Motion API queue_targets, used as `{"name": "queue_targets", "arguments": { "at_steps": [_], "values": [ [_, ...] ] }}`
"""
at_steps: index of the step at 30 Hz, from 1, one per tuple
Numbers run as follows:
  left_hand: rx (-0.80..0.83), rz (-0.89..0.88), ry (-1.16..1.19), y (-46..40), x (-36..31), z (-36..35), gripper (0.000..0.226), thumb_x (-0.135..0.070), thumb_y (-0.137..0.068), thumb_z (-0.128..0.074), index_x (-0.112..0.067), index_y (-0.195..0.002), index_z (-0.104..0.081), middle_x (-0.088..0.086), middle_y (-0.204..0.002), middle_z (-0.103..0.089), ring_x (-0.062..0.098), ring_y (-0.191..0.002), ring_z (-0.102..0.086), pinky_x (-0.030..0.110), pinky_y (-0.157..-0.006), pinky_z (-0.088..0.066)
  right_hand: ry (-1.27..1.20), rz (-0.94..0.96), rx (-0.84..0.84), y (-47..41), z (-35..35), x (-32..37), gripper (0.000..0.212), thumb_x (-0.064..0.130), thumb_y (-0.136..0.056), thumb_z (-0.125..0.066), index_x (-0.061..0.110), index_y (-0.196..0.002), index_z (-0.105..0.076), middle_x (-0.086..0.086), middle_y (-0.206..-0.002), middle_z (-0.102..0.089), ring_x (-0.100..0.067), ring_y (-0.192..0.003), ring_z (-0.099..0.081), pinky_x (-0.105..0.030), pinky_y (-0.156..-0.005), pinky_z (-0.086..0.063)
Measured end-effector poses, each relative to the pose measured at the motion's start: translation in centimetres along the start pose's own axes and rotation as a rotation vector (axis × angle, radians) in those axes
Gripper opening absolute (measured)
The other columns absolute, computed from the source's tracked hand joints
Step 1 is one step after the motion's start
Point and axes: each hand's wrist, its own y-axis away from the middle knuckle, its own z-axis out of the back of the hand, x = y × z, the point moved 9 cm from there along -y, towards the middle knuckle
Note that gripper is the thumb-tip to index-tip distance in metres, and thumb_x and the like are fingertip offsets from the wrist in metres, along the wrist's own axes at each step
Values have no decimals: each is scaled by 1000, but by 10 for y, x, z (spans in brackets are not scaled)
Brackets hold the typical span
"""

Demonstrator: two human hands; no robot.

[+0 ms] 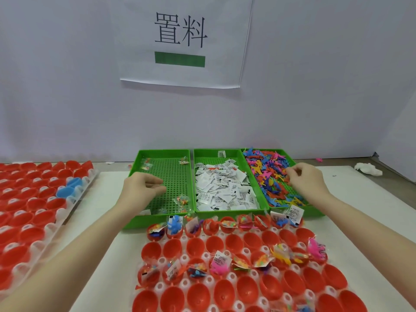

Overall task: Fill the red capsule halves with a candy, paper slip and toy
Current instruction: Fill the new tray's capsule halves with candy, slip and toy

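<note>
Head view showed the picking step of a filling round. The left hand (144, 188) hung over the near left part of the candy bin (144, 154), fingers curled inward, though whether they pinched a wrapped candy (182, 200) I could not tell. The right hand (308, 181) reached into the toy bin (290, 154) at the right end of the row, fingertips bunched down among the toys (267, 176), probably closing on one; the grip itself was hidden.

Between them lay the paper slips (225, 188) in the middle bin. The red capsule halves (225, 266) sat in a tray against the bins' near edge; the far row and part of a middle row were loaded, the rest bare.

Next, each hand would need to carry its piece back to a bare half and drop it in.

The tray's near rows ran off the frame's bottom edge.
</note>
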Motion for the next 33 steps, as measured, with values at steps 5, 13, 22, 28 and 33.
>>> {"name": "queue_targets", "arguments": {
  "at_steps": [5, 13, 22, 28, 33],
  "values": [
    [26, 42, 86, 11, 3, 7, 21, -8, -79, -71, -5, -99, -71, 8, -107, -68, 8, -84, -56, 23, -85, -38, -178, -151, 174, 4, -25, 16, 24, 15, -94, -36, 7, -73, -43, -10, -63, -46, -22, -57, -43, -29, -55, -34],
    [-300, 31, 562, 49, -2, 55, 15, -6, -86, -61, -13, -98, -64, 1, -71, -67, -1, -53, -62, 8, -54, -49, -23, 105, 370, 24, -63, 86, 62, 56, -82, -55, 20, -43, -24, 11, -35, -21, -12, -39, -24, -28, -49, -26],
    [-322, 62, 729, 78, -5, 66, 8, -13, -86, -60, -19, -84, -64, -13, -62, -69, -2, -52, -60, 7, -53, -47, 282, 233, 453, 34, -85, 89, 39, 31, -98, -39, 1, -105, -63, -7, -84, -70, -11, -50, -43, -25, -49, -33],
    [-274, 57, 742, 81, -10, 60, 8, -12, -85, -61, -18, -82, -65, -10, -63, -69, -1, -52, -59, 8, -53, -48, 594, 298, 531, 37, -96, 81, 30, 43, -83, -61, 16, -71, -55, 2, -70, -60, -16, -61, -54, -26, -51, -39],
    [-269, 62, 742, 81, -10, 59, 7, -12, -84, -61, -18, -83, -65, -9, -64, -70, 0, -53, -60, 8, -53, -48, 419, 299, 325, 29, -73, 90, 29, 45, -71, -74, 18, -76, -66, 12, -66, -56, -14, -69, -55, -24, -55, -33]
  ]
}}
